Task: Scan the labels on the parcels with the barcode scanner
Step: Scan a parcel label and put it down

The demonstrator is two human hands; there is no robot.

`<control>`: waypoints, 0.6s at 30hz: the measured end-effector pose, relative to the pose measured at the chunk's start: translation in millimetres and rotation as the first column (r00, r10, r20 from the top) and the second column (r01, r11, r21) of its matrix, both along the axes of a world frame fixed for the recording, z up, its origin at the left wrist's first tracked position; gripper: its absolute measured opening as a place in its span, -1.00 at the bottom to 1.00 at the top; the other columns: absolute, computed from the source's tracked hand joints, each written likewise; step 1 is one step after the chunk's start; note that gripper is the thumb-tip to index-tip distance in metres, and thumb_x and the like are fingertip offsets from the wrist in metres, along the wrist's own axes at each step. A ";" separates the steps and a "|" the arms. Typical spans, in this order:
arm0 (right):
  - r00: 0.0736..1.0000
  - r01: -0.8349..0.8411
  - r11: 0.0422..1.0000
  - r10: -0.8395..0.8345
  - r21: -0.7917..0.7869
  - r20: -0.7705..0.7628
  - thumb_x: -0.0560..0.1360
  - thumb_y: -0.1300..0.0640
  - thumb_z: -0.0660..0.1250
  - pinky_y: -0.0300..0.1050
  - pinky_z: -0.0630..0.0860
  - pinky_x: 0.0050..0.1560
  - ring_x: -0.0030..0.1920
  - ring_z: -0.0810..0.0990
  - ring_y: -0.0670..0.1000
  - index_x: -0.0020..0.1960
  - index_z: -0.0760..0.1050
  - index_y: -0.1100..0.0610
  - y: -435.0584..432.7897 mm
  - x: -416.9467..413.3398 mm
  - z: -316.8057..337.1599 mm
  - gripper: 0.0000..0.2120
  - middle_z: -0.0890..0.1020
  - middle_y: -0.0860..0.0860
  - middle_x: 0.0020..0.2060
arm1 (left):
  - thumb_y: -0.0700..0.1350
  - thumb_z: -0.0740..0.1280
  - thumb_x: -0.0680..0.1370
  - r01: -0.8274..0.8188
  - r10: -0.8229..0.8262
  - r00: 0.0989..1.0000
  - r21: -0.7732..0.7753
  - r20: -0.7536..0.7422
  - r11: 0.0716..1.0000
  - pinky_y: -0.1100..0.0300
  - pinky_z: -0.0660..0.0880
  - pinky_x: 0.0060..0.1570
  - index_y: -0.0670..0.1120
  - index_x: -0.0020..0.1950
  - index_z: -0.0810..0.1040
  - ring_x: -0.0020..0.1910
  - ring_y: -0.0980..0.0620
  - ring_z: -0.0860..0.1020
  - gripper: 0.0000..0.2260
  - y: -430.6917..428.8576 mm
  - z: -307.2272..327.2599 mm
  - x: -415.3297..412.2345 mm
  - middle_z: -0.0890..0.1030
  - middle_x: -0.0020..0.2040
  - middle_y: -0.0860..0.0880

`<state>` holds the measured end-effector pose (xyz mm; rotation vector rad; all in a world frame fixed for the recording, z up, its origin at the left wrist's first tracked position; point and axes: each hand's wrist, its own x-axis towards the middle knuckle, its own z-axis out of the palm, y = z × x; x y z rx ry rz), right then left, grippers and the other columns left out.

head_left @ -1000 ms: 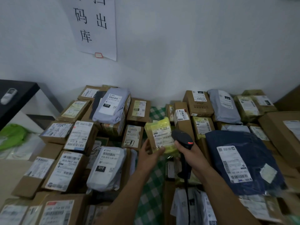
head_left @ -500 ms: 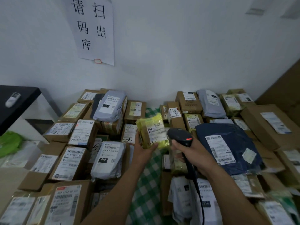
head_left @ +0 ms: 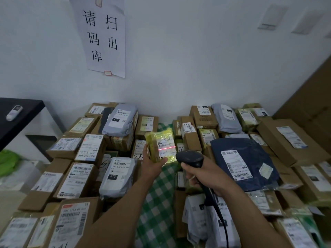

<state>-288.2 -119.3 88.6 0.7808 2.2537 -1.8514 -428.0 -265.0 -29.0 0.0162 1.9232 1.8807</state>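
the scan of one parcel is under way. at the centre of the frame the left hand point(head_left: 152, 166) holds a yellow parcel point(head_left: 157, 140) up off the pile. its grip is closed on the lower left corner, and the white label point(head_left: 165, 144) is turned toward the person. just right of it, the right hand point(head_left: 206, 176) has its grip wrapped round the handle of the black barcode scanner point(head_left: 190, 158). the scanner's head points at the parcel from close by, and its cable point(head_left: 223, 224) runs down toward the lower edge of the frame. a red scan line point(head_left: 166, 148) lies across the label near its middle, so the aim looks right. whether the code has registered, i cannot tell.

cardboard boxes and mailer bags crowd both sides of the frame, most with labels facing up. a strip of green checked cloth point(head_left: 157, 203) on the worktop shows between the two forearms.

to my eye, the next move is to set the yellow parcel down apart from the unscanned ones. which pile that is, the view does not say. then the scanner swings to a fresh label. the navy mailer bag point(head_left: 250, 153) just right of the scanner lies label-up and could be read where it lies, provided the beam crosses the barcode squarely.
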 end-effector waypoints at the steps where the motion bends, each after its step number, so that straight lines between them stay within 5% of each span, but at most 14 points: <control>1: 1.000 -0.004 1.000 0.004 -0.002 0.007 0.57 -0.02 0.47 -0.04 0.63 -0.13 -0.27 0.66 0.00 0.27 0.56 -0.12 -0.5 -0.2 0.2 -0.71 0.71 0.06 -0.25 | -0.18 0.58 0.47 0.000 0.000 1.000 0.001 0.003 1.000 -0.21 0.48 0.37 0.19 0.64 0.04 0.40 -0.11 0.49 -0.05 -0.5 -0.2 0.4 0.47 0.48 -0.06; 12: 1.000 -0.014 0.999 0.013 -0.031 -0.009 0.59 0.01 0.46 -0.05 0.62 -0.16 -0.26 0.65 0.03 0.23 0.58 -0.10 -1.2 -1.4 1.9 -0.77 0.70 0.05 -0.24 | -0.21 0.56 0.49 0.025 -0.025 1.000 -0.013 0.016 1.000 -0.18 0.47 0.38 0.14 0.66 0.01 0.42 -0.11 0.47 -0.05 -3.6 6.6 0.1 0.45 0.49 -0.07; 18: 0.967 0.182 0.979 -0.161 0.091 -0.195 0.52 -0.11 0.51 -0.03 0.64 0.15 0.09 0.64 -0.18 0.19 0.51 -0.33 6.0 -14.6 -10.7 -0.69 0.68 -0.31 0.02 | -0.08 0.52 0.53 0.161 -0.169 0.982 0.094 0.080 0.982 -0.12 0.58 0.24 0.20 0.53 0.32 0.24 -0.01 0.62 -0.35 -4.0 20.1 -4.0 0.62 0.33 0.05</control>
